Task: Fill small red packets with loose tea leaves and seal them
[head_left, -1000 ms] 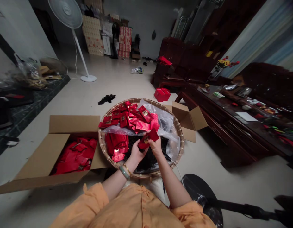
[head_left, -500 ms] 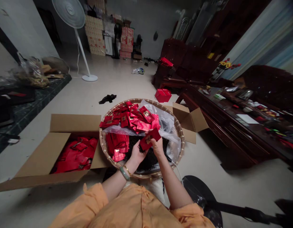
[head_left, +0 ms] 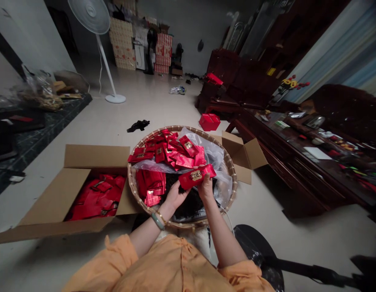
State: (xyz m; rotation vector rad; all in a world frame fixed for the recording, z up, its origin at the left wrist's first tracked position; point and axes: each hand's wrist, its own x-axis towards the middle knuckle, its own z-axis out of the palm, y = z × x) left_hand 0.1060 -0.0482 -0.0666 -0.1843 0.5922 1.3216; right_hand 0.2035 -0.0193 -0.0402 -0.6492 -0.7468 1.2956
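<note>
So, what's in the grip?

Right hand (head_left: pixel 207 188) pinches a red foil packet (head_left: pixel 196 177) above the woven basket (head_left: pixel 233 178); left hand (head_left: pixel 176 196) sits open just under it. Beyond, a cardboard box (head_left: pixel 54 198) holds more red packets (head_left: pixel 96 198).

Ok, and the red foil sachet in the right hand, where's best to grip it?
Pinch its flat faces at the free left end, coming from above: the red foil sachet is thin and long, tilted across the right hand, which holds the other end.
</note>
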